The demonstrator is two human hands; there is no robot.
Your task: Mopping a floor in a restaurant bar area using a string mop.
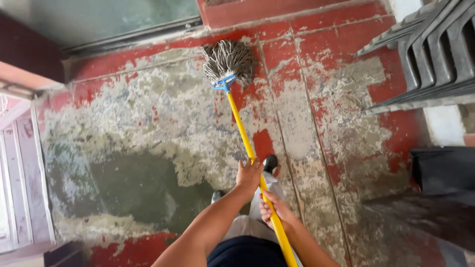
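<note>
Yellow-handled mop (232,74) in both hands, seemingly near wall edge.

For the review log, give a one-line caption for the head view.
Both hands, left hand above right hand, grip a yellow-handled string mop on a worn red-painted floor.
</note>
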